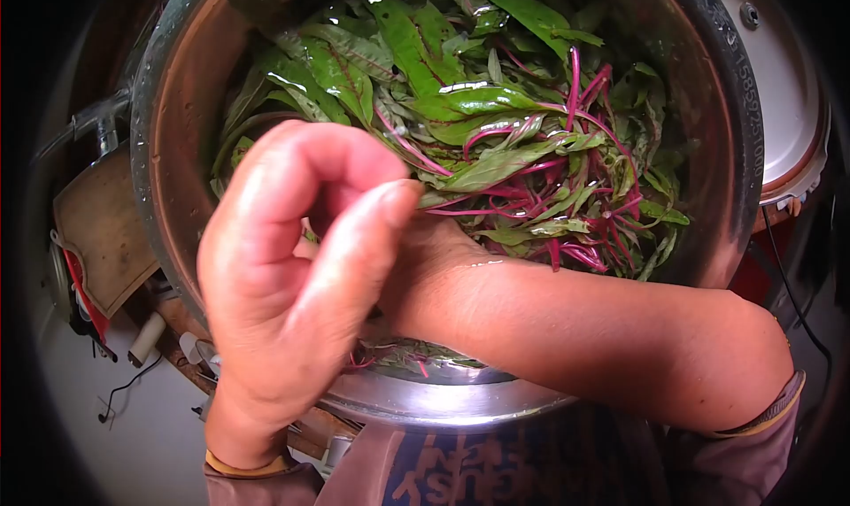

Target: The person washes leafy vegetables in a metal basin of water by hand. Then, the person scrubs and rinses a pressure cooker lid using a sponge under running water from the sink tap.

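Note:
A large metal basin (pixel 447 402) holds water and many leafy greens (pixel 496 165), green leaves on pink-red stems. Above the near left part of the basin is my left hand (pixel 297 249). Its fingers curl inward and the thumb tip presses against the index finger; anything between them is hidden. My right hand (pixel 434 240) reaches across from the right, low among the greens, behind the left hand. Its fingers are hidden there, so whether they hold leaves cannot be seen. The wet wrist lies close to the pink stems.
At the right stands a round white lidded appliance (pixel 770 81), with a dark cord below it. A brown flat piece (pixel 104 227) lies to the left, near a metal tap-like fitting (pixel 104 121). A printed apron (pixel 469 466) is against the basin's near side.

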Demonstrator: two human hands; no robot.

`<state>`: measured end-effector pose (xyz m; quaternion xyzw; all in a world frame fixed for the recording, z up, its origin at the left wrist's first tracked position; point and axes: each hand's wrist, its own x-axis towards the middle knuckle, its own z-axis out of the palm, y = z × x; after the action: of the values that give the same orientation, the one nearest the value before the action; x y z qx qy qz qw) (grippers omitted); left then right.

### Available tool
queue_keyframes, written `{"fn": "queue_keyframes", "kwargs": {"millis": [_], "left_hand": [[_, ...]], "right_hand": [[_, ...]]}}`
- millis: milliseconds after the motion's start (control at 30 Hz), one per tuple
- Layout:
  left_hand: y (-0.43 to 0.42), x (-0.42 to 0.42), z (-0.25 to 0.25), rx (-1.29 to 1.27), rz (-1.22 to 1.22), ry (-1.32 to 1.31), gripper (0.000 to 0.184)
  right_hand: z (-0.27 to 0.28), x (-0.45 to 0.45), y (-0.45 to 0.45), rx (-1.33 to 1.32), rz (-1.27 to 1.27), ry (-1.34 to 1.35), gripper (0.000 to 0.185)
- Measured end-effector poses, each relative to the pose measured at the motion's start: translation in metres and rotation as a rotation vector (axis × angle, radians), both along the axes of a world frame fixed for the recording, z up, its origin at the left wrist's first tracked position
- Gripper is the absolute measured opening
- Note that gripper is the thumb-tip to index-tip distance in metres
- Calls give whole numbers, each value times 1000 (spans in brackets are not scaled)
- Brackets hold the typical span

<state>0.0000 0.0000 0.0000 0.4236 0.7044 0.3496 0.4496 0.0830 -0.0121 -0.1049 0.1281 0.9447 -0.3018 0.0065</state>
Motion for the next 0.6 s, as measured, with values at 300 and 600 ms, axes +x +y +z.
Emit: {"fn": "queue_keyframes", "kwargs": {"millis": [300,600], "left_hand": [[-19,-50,26,166,394,-205,16],[-31,-138,46,329,539,126,18]], "right_hand": [[20,22,28,119,153,25,91],[25,38,34,-171,172,27,100]]}}
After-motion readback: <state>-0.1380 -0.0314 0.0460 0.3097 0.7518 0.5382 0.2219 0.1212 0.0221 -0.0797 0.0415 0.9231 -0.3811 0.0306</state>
